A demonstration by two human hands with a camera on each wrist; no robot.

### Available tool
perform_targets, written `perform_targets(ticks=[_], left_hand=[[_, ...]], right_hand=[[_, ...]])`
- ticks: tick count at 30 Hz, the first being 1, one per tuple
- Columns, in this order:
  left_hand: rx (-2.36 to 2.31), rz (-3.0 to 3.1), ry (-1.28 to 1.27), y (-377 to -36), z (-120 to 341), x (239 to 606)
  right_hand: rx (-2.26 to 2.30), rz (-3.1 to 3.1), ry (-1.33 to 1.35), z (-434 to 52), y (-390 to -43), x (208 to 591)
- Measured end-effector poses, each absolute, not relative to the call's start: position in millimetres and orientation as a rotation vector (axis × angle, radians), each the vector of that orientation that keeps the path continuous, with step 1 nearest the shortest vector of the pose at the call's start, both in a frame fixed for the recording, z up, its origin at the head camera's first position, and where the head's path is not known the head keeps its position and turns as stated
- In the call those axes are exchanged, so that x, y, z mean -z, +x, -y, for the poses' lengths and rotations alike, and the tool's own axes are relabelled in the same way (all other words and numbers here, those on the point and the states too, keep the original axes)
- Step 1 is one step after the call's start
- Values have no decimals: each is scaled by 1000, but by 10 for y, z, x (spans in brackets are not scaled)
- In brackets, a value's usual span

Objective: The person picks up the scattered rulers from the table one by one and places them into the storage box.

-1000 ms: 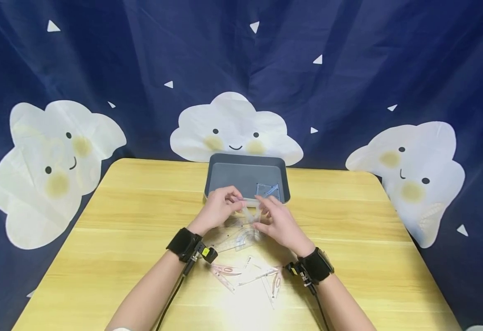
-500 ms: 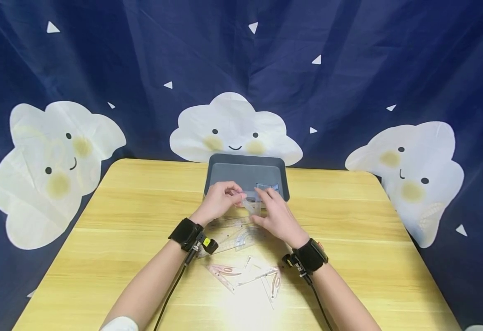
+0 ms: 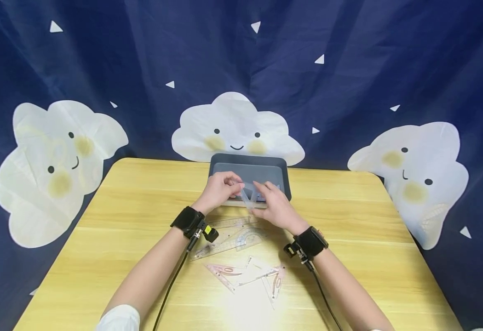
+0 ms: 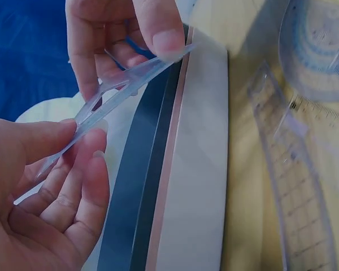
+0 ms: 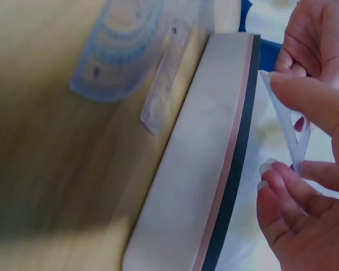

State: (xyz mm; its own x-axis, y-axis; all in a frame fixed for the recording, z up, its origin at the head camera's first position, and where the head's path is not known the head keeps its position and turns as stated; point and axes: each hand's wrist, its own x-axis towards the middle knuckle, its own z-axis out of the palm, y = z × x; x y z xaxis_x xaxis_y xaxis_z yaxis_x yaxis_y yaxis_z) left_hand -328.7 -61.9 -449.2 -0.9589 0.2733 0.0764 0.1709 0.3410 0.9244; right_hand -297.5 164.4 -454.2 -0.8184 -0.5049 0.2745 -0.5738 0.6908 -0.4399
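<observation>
Both hands have carried the clear set square [image 3: 247,196] forward from above the surface [image 3: 349,230] to the near rim of the grey tray [image 3: 247,162]. Left hand [image 3: 218,189] pinches one end between thumb and fingertips; right hand [image 3: 273,205] pinches the other end, so each grip is narrow and closed on the thin plastic. Held tilted on edge, it hangs over the tray's rim, not touching it. Done well, I judge, it should be laid flat beside the blue piece [image 3: 262,196] already inside. Wrists angle inward, palms facing. More rulers [image 3: 229,239] lie nearer the person.
</observation>
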Motion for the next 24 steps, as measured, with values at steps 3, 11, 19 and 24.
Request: perform_targets(ticks=[3, 11, 19, 24], left_hand=[[-1729, -2477, 408, -3361, 624, 4470], [-1835, -2413, 365, -3528, 639, 4492], [-1868, -2371, 295, -3654, 595, 4560], [-1900, -2342, 214, -3711, 593, 4575]], right_hand=[[-852, 2780, 918, -1670, -3069, 4503], [-989, 2707, 999, -1697, -3220, 4444], [-993, 2719, 990, -1717, -3360, 4470], [-1001, 2768, 986, -1714, -3460, 4469]])
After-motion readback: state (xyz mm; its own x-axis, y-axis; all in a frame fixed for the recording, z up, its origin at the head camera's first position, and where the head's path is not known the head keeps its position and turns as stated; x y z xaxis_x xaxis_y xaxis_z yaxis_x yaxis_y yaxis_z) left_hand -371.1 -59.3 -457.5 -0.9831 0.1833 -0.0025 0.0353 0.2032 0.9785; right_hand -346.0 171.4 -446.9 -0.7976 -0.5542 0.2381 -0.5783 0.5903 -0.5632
